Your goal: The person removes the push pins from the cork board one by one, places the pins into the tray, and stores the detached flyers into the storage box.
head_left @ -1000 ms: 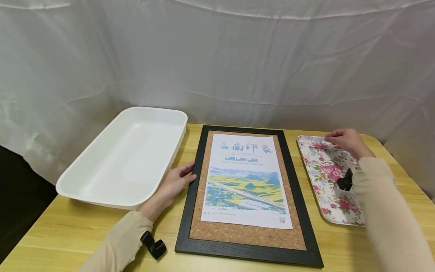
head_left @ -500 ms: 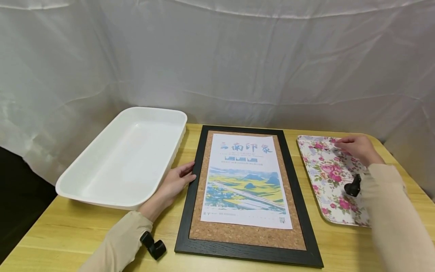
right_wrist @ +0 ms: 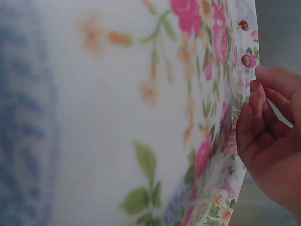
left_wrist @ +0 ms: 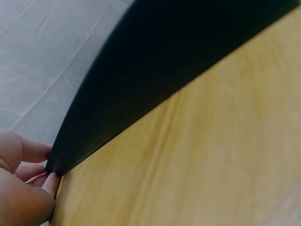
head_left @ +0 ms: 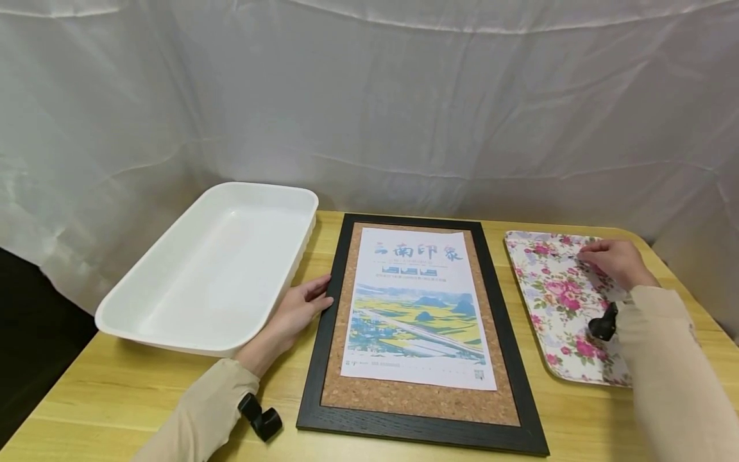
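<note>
In the head view, my left hand (head_left: 294, 313) rests beside the left edge of a black-framed cork board (head_left: 418, 410). Its fingertips touch the black frame (left_wrist: 117, 103), also in the left wrist view. On the cork lies a printed paper poster (head_left: 419, 308) with a landscape picture. Over the far part of a floral tray (head_left: 554, 289) is my right hand (head_left: 618, 260), its thumb and fingertips close together. Two gold-coloured thumbtacks stand close by in the right wrist view, a nearer thumbtack (right_wrist: 245, 60) and a farther thumbtack (right_wrist: 243, 25). Whether anything is pinched between the fingertips is hidden.
A deep white plastic basin (head_left: 213, 263) stands at the left, its near right rim above my left forearm. All sits on a yellow wood-grain table (head_left: 144, 391). Pale cloth (head_left: 404, 115) hangs behind the table.
My right hand has moved right and slightly nearer over the floral tray, uncovering more of its far edge. The left hand, board and poster have stayed in place.
</note>
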A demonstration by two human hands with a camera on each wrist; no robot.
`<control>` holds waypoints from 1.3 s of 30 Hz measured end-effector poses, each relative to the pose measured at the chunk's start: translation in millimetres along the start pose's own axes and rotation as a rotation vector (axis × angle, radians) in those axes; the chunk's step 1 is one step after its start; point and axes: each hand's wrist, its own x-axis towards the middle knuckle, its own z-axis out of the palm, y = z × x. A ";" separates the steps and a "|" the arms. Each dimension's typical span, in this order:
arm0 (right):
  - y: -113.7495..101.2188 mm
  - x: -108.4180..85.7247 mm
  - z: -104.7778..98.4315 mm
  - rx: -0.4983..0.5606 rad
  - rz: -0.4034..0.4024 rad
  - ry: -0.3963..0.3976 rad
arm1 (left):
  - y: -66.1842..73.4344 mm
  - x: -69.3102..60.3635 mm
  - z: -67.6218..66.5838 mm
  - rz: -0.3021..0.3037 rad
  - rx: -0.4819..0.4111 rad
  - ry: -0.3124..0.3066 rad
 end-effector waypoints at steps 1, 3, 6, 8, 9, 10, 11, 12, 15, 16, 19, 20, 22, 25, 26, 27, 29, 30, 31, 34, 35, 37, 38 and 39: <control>0.5 -0.2 0.6 -0.002 0.000 0.002 | -0.1 -0.1 0.0 0.000 -0.002 0.000; 0.6 -0.8 2.1 0.006 0.007 0.007 | -0.3 -0.3 0.0 0.000 -0.006 -0.001; 0.7 -1.0 3.9 0.017 0.026 0.014 | -0.6 -0.4 -0.1 -0.001 -0.014 -0.002; 1.1 -0.7 4.6 0.025 0.036 0.016 | -0.8 -0.4 -0.1 -0.002 -0.018 -0.002; 1.2 -0.6 4.9 0.024 0.037 0.018 | -0.8 -0.3 0.0 -0.002 -0.020 -0.002; 1.5 -0.5 5.0 0.022 0.037 0.019 | -0.8 -0.4 -0.1 -0.001 -0.020 -0.001; 1.9 -0.4 5.0 0.018 0.036 0.021 | -0.7 -0.4 -0.1 0.001 -0.021 -0.002; 2.2 -0.5 5.3 0.011 0.034 0.025 | -0.7 -0.4 -0.1 0.002 -0.021 -0.002; 2.2 -1.7 5.9 -0.005 0.035 0.033 | -0.6 -0.2 -0.1 0.007 -0.015 -0.003; 2.4 -2.0 6.2 -0.010 0.037 0.035 | -0.7 -0.1 -0.1 0.007 -0.014 -0.003; 2.6 -2.9 6.4 -0.017 0.042 0.030 | -0.9 0.2 0.2 0.007 -0.011 -0.003; 2.8 -2.9 6.4 -0.021 0.039 0.026 | -0.9 0.2 0.2 0.007 -0.011 -0.002; 3.1 -2.9 6.8 -0.023 0.037 0.020 | -0.8 0.3 0.3 0.010 -0.011 0.000; 3.5 -3.0 7.0 -0.024 0.035 0.011 | -0.5 0.4 0.5 0.014 -0.011 -0.002; 3.5 -3.2 7.0 -0.026 0.035 0.011 | -0.5 0.5 0.6 0.015 -0.011 -0.002; 3.7 -3.3 6.9 -0.022 0.038 0.011 | -0.4 0.4 0.8 0.015 -0.012 -0.002; 3.5 -3.4 6.7 -0.018 0.041 0.012 | -0.6 0.0 1.1 0.013 -0.011 0.001; 3.2 -3.6 6.5 -0.014 0.041 0.011 | -0.8 -0.3 1.1 0.012 -0.010 0.004; 2.8 -3.4 6.6 -0.009 0.043 0.013 | -0.9 -0.6 1.0 0.010 -0.011 0.007; 1.7 -2.4 6.3 0.017 0.055 0.010 | -1.4 -1.1 0.9 0.015 -0.016 0.010; 1.2 -2.0 6.0 0.018 0.062 0.010 | -1.5 -0.9 0.9 0.016 -0.024 0.012; -0.9 -2.3 4.3 0.001 0.066 0.015 | -1.9 -0.4 0.8 0.022 -0.039 0.011; -2.2 -2.7 3.1 -0.012 0.067 0.022 | -2.2 0.0 0.8 0.026 -0.044 0.011; -3.8 -3.4 1.4 -0.035 0.064 0.028 | -2.3 0.4 0.7 0.026 -0.053 0.012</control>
